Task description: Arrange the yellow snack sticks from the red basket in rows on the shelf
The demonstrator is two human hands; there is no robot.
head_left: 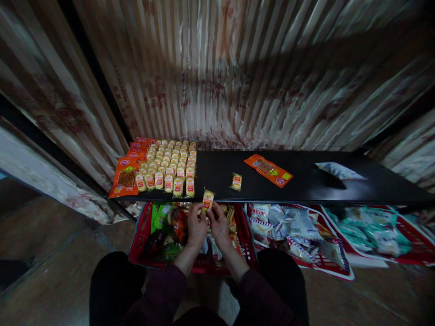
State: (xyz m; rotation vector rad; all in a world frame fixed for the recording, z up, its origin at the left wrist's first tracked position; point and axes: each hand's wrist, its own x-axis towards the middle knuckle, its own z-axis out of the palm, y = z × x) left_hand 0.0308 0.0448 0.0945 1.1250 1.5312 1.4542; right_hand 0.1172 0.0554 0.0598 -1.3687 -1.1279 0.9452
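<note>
Both my left hand (197, 225) and my right hand (219, 225) pinch one small yellow snack packet (207, 200) with a red-and-white label. They hold it upright just before the front edge of the black shelf (217, 174), above a red basket. Rows of matching yellow packets (169, 182) stand close together on the shelf's left part. A single yellow packet (236, 181) lies apart, to the right of my hands. Orange snack bags (124, 177) lean in a column at the left end of the rows.
Another orange bag (268, 170) and a white packet (340, 171) lie farther right on the shelf. Below stand a red basket (135, 250) of mixed snacks, a second basket (347, 271) of white packets, and a third (419, 253) with teal packets. A striped curtain (217, 72) hangs behind.
</note>
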